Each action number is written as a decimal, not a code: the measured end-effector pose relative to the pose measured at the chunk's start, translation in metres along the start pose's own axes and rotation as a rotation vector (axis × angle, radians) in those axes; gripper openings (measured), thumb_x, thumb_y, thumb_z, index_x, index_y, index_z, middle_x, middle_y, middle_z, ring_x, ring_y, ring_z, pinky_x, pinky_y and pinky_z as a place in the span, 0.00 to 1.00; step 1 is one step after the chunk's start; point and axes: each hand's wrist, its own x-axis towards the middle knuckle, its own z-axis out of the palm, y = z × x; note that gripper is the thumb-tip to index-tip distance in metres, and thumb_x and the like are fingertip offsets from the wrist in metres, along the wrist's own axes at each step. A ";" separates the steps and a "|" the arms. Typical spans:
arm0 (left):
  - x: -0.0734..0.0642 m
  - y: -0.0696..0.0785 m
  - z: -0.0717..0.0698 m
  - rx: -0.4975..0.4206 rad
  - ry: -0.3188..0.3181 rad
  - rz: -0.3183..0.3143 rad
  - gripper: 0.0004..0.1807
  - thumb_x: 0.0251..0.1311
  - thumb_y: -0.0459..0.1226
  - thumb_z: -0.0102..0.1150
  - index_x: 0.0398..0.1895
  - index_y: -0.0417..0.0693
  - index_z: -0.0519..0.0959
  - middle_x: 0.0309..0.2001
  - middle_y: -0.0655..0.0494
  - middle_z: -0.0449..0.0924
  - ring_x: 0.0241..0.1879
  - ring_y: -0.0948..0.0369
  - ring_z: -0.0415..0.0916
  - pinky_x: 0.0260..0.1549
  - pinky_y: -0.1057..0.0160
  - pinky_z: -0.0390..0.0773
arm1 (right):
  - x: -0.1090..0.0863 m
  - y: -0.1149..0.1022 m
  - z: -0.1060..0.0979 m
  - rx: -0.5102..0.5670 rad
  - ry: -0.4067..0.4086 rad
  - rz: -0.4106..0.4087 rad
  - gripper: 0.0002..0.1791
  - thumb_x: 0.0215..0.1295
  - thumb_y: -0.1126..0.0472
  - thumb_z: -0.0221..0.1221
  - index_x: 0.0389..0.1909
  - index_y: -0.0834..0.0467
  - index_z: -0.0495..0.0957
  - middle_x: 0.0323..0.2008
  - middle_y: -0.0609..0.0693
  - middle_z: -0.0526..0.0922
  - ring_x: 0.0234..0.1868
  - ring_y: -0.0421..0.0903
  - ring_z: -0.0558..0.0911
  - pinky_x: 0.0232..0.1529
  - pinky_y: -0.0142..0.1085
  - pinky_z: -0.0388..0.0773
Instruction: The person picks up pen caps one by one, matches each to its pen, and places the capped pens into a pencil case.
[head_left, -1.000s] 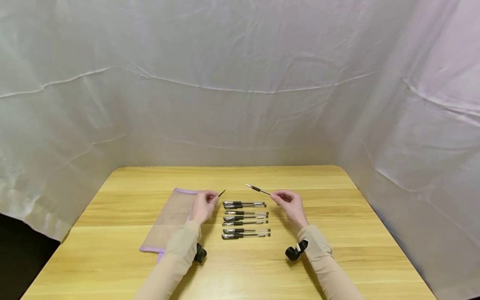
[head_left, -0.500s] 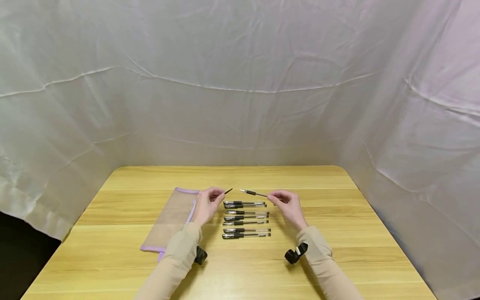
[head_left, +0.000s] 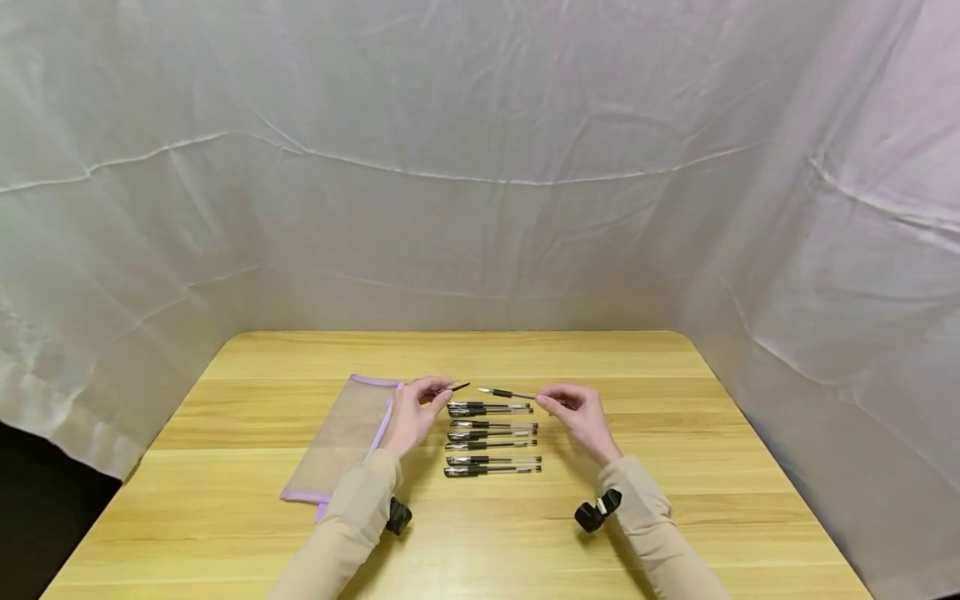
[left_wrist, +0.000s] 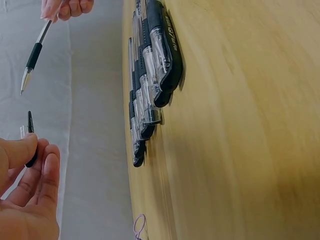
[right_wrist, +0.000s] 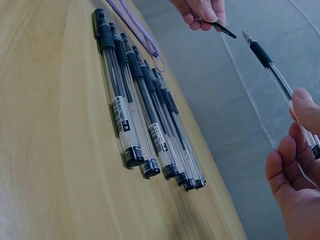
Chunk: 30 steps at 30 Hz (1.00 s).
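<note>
My left hand [head_left: 417, 412] pinches a pen cap [left_wrist: 30, 122], clear with a black clip, between thumb and fingers. Facing it, my right hand [head_left: 579, 413] grips an uncapped gel pen [right_wrist: 272, 70] by its clear barrel, its tip towards the cap. A small gap separates tip and cap. The pen has a black rubber grip and a pointed clear tip. Below both hands, several capped gel pens [head_left: 491, 446] lie side by side on the wooden table, caps to the left. In the right wrist view, white labels show on some barrels.
A mesh pouch [head_left: 341, 442] with purple edging lies left of the pens, partly under my left arm. Its purple strap [right_wrist: 135, 25] shows in the right wrist view. The wooden table [head_left: 720, 500] ends at a grey cloth backdrop [head_left: 480, 208] behind and at the sides.
My left hand has moved right with the cap, and the pen in my right hand has shifted left and slightly down. Cap and pen tip are now closer together. The row of pens is unchanged.
</note>
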 end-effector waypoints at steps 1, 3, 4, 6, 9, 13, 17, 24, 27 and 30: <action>0.000 0.000 0.000 0.002 -0.002 0.001 0.11 0.66 0.32 0.63 0.49 0.39 0.85 0.43 0.45 0.88 0.44 0.50 0.84 0.52 0.51 0.83 | 0.000 0.000 0.000 0.003 -0.002 -0.004 0.11 0.64 0.65 0.66 0.42 0.70 0.84 0.33 0.42 0.88 0.31 0.38 0.82 0.35 0.31 0.81; -0.001 0.000 0.000 0.005 -0.004 0.007 0.11 0.65 0.32 0.63 0.49 0.40 0.85 0.42 0.46 0.88 0.43 0.51 0.84 0.51 0.51 0.83 | 0.000 0.001 0.000 0.007 -0.006 -0.014 0.11 0.64 0.66 0.66 0.42 0.71 0.83 0.33 0.40 0.87 0.31 0.37 0.82 0.35 0.31 0.81; -0.001 0.001 0.000 0.010 -0.007 0.013 0.11 0.65 0.32 0.63 0.48 0.40 0.85 0.42 0.46 0.88 0.43 0.51 0.84 0.51 0.52 0.84 | 0.000 0.001 0.000 0.010 -0.007 -0.016 0.12 0.64 0.66 0.66 0.42 0.71 0.83 0.33 0.39 0.87 0.31 0.37 0.82 0.35 0.31 0.82; -0.002 0.001 0.001 0.010 -0.014 0.009 0.10 0.65 0.33 0.63 0.48 0.41 0.85 0.41 0.47 0.87 0.42 0.53 0.84 0.51 0.53 0.84 | 0.000 0.001 -0.001 0.019 -0.013 -0.026 0.12 0.64 0.66 0.66 0.42 0.71 0.83 0.33 0.37 0.87 0.31 0.36 0.82 0.35 0.32 0.82; -0.004 0.001 0.002 0.009 -0.020 0.017 0.11 0.65 0.32 0.63 0.48 0.41 0.85 0.40 0.47 0.87 0.42 0.53 0.84 0.50 0.55 0.84 | 0.000 0.001 -0.002 0.031 -0.024 -0.048 0.11 0.63 0.65 0.67 0.41 0.70 0.84 0.32 0.37 0.87 0.31 0.36 0.82 0.35 0.32 0.83; -0.005 0.001 0.003 -0.001 -0.020 0.039 0.11 0.65 0.32 0.64 0.49 0.40 0.85 0.40 0.47 0.87 0.42 0.52 0.84 0.49 0.57 0.84 | -0.001 0.002 -0.003 0.032 -0.031 -0.074 0.11 0.63 0.63 0.68 0.39 0.68 0.85 0.32 0.40 0.88 0.31 0.35 0.82 0.34 0.30 0.82; -0.006 0.002 0.003 -0.006 -0.025 0.040 0.11 0.65 0.32 0.64 0.49 0.41 0.85 0.41 0.47 0.87 0.42 0.53 0.83 0.50 0.57 0.84 | -0.001 0.001 -0.005 0.022 -0.043 -0.059 0.11 0.63 0.64 0.68 0.40 0.68 0.85 0.33 0.37 0.88 0.31 0.35 0.82 0.35 0.28 0.81; -0.006 0.003 0.003 0.001 -0.043 0.028 0.11 0.65 0.33 0.63 0.50 0.42 0.85 0.44 0.47 0.88 0.43 0.53 0.84 0.52 0.55 0.84 | -0.001 0.000 -0.004 0.027 -0.065 -0.053 0.10 0.63 0.68 0.66 0.41 0.71 0.84 0.36 0.57 0.89 0.32 0.35 0.83 0.35 0.25 0.80; -0.006 0.003 0.003 -0.007 -0.044 0.029 0.12 0.65 0.33 0.63 0.50 0.42 0.85 0.45 0.47 0.88 0.44 0.52 0.84 0.53 0.53 0.83 | 0.000 0.000 -0.004 0.021 -0.063 -0.049 0.10 0.64 0.68 0.66 0.41 0.71 0.84 0.37 0.60 0.88 0.32 0.34 0.82 0.36 0.25 0.80; -0.006 0.002 0.003 -0.013 -0.043 0.033 0.12 0.65 0.32 0.63 0.50 0.41 0.85 0.45 0.46 0.88 0.44 0.52 0.84 0.53 0.52 0.83 | 0.000 0.000 -0.004 0.014 -0.063 -0.040 0.09 0.64 0.67 0.66 0.41 0.70 0.85 0.36 0.51 0.89 0.33 0.33 0.82 0.36 0.25 0.80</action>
